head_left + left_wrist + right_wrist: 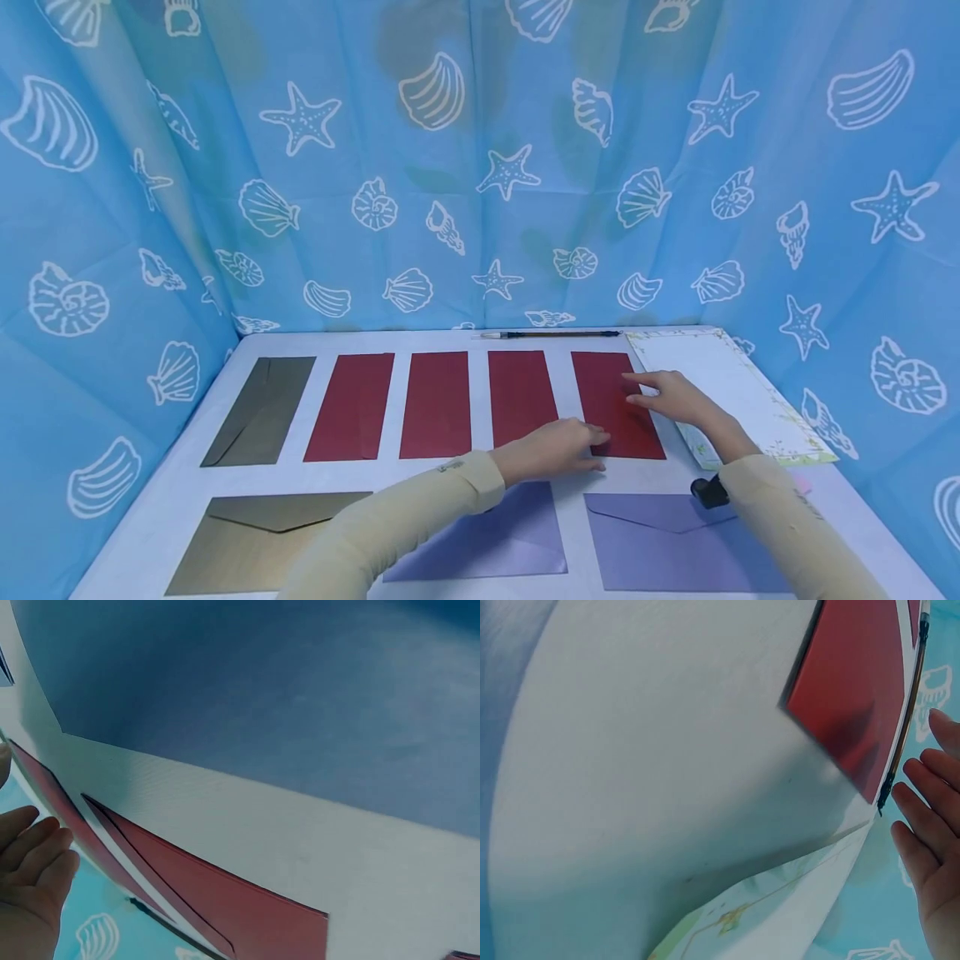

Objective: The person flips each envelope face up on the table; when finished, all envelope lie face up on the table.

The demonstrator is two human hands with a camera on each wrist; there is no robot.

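Four upright envelopes stand in the back row's middle and right: three plain red ones, and a fourth red envelope (pixel 618 408) at the right end. At that last envelope's lower left edge is my left hand (pixel 555 450), fingers extended to the right. My right hand (pixel 678 400) hovers by its right edge with fingers and thumb apart, casting a shadow on the red paper. In the right wrist view the fingers (pixel 934 802) are spread and bare. The left wrist view shows loosely bent fingers (pixel 41 847) with nothing in them.
An olive envelope (pixel 262 408) lies far left. In front are a gold envelope (pixel 240 542) and two purple envelopes (pixel 517 542). A writing brush (pixel 562 334) lies along the back, beside a flower-bordered paper sheet (pixel 682 354). Blue shell-patterned curtains (pixel 465 167) enclose the table.
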